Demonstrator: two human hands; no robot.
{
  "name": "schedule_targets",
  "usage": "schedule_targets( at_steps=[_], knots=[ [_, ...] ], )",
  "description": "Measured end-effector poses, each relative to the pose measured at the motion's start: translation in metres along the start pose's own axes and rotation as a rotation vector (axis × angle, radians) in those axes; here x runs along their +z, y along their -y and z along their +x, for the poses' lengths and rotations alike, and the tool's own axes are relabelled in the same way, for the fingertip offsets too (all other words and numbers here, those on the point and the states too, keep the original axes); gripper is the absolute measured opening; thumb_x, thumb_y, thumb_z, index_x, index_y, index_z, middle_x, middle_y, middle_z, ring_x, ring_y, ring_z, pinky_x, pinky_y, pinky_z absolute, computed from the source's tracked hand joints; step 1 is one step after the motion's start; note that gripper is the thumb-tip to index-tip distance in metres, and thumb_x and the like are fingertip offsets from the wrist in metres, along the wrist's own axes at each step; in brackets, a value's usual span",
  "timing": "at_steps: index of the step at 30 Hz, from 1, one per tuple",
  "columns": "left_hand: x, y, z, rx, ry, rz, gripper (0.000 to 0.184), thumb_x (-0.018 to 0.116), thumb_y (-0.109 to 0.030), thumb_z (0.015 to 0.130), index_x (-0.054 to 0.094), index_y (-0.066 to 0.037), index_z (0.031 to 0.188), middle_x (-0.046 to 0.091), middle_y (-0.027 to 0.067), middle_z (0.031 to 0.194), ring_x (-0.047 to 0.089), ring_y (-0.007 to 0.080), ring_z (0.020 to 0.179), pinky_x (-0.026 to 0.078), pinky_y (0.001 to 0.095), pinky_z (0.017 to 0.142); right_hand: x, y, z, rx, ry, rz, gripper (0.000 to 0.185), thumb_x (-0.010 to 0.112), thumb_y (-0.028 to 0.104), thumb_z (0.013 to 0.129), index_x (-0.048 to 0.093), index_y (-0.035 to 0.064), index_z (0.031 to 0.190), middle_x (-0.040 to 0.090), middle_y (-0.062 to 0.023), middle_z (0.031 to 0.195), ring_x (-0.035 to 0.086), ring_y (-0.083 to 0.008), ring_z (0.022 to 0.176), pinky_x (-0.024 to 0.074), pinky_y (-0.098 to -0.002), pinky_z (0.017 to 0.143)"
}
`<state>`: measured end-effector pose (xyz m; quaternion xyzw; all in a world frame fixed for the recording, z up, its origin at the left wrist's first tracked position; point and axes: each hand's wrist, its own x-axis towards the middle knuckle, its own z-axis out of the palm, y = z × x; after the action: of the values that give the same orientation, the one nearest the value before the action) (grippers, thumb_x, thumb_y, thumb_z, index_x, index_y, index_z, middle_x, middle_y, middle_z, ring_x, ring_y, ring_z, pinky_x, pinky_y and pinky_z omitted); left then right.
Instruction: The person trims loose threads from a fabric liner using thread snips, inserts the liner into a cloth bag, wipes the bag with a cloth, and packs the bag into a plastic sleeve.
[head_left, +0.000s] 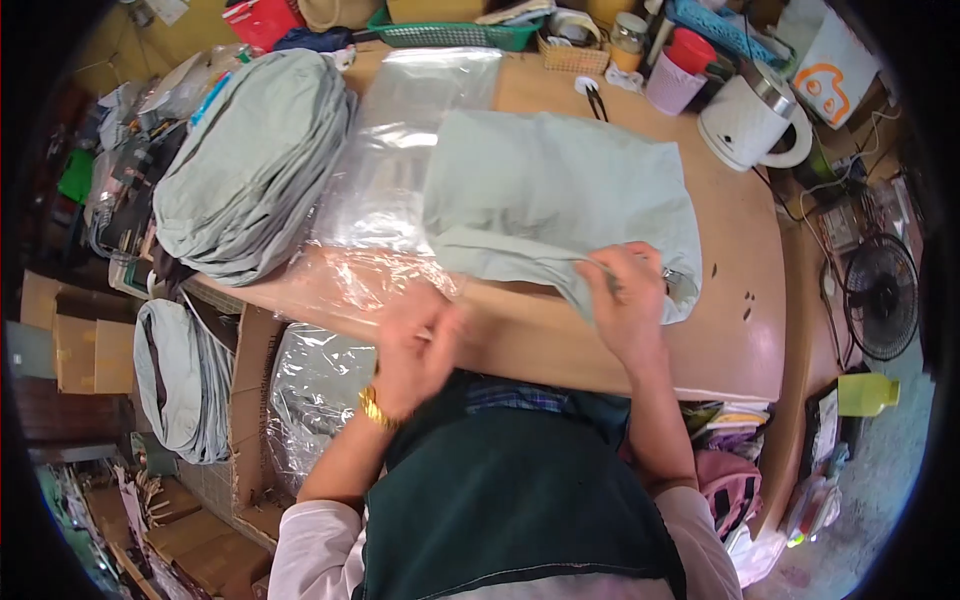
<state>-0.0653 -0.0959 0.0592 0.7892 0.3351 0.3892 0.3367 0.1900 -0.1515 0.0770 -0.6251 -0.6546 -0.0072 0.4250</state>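
We're pinching front fold of grey-green cloth in right hand, thumb and fingers gripping narrowly. Cloth is lying on table, just beside clear plastic. Left hand is blurring near table edge; we can't tell its grip. We should be holding layers flat, easing creases outward.
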Motion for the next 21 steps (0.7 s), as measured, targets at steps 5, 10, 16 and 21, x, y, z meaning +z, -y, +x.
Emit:
schedule_targets(
  at_steps=[5,10,16,21],
  knots=[
    [0.035,-0.006,0.005,-0.618,0.148,-0.961,0.029,0.061,-0.027,0.098,0.066,0.001,0.106,0.069,0.0056,0.097,0.064,0.0126,0.083,0.053,0.0253,0.073,-0.021,0.023,0.004,-0.066,0.037,-0.007,0.013,0.071,0.01,0.083,0.062,0.0089,0.074,0.053,-0.0025,0.059,0.052,-0.0214,0.057,0.0381,-0.0428,0.089],
    [0.039,0.029,0.016,-0.732,-0.138,-1.297,0.03,0.055,-0.028,0.101,0.064,-0.001,0.11,0.069,0.0077,0.098,0.067,0.0142,0.091,0.058,0.0279,0.082,-0.024,0.025,-0.023,-0.1,0.17,-0.038,0.013,0.072,0.013,0.083,0.063,0.0088,0.074,0.052,-0.0024,0.059,0.052,-0.0218,0.058,0.0369,-0.0437,0.092],
    [0.047,0.011,0.009,-0.797,-0.169,-1.352,0.021,0.059,-0.022,0.098,0.064,-0.004,0.108,0.069,0.0059,0.1,0.067,0.0143,0.089,0.057,0.0316,0.087,-0.018,0.028,-0.031,-0.056,0.217,-0.064,0.019,0.076,0.02,0.078,0.063,0.0067,0.082,0.058,-0.0052,0.072,0.056,-0.0234,0.07,0.0368,-0.0435,0.093],
    [0.069,0.012,-0.006,-0.73,-0.105,-1.295,0.019,0.06,-0.019,0.098,0.064,-0.004,0.108,0.069,0.0051,0.102,0.067,0.013,0.088,0.055,0.0302,0.084,0.01,0.053,-0.008,-0.076,0.054,-0.063,0.032,0.08,0.023,0.072,0.062,0.0051,0.091,0.061,-0.0081,0.087,0.059,-0.0255,0.082,0.0383,-0.0419,0.09]
  ],
)
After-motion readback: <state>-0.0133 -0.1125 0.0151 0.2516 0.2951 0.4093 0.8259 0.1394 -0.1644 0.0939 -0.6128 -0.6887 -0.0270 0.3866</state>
